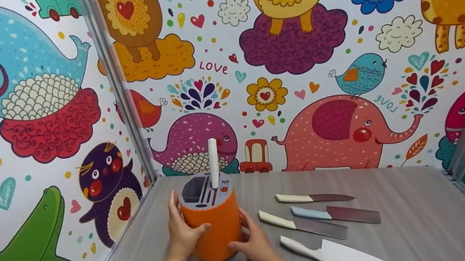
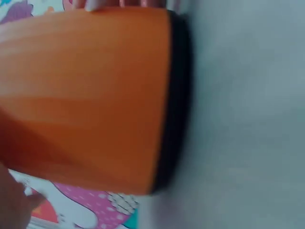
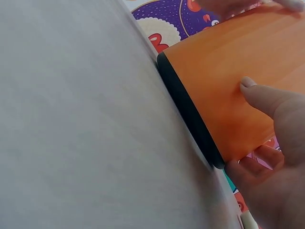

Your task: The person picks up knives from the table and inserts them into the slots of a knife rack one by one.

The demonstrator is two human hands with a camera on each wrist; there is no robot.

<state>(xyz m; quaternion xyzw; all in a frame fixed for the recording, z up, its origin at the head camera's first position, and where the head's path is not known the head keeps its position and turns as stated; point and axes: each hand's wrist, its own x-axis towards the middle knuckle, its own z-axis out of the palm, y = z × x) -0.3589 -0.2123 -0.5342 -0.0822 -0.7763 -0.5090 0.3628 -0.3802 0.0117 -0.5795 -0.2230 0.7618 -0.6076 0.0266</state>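
An orange knife block [image 1: 214,230] stands upright on the table between both hands. Its grey slotted top [image 1: 199,193] has one white handle [image 1: 213,161] rising from it; whatever is below that handle is hidden inside. My left hand [image 1: 183,227] grips the block's left side, thumb across the front. Lower on the right side, my right hand [image 1: 256,240] holds it with the thumb in front and the fingers around the side. The right wrist view shows the black base [image 3: 188,107] close against the tabletop, with the right thumb [image 3: 262,95] on the orange wall.
Right of the block lie a brown-bladed knife [image 1: 311,197], a blue-handled cleaver [image 1: 336,214], a cream-handled knife [image 1: 304,223] and a white cleaver [image 1: 341,253] on the grey table [image 1: 419,205]. Cartoon-printed walls [image 1: 215,61] enclose the table's back and sides.
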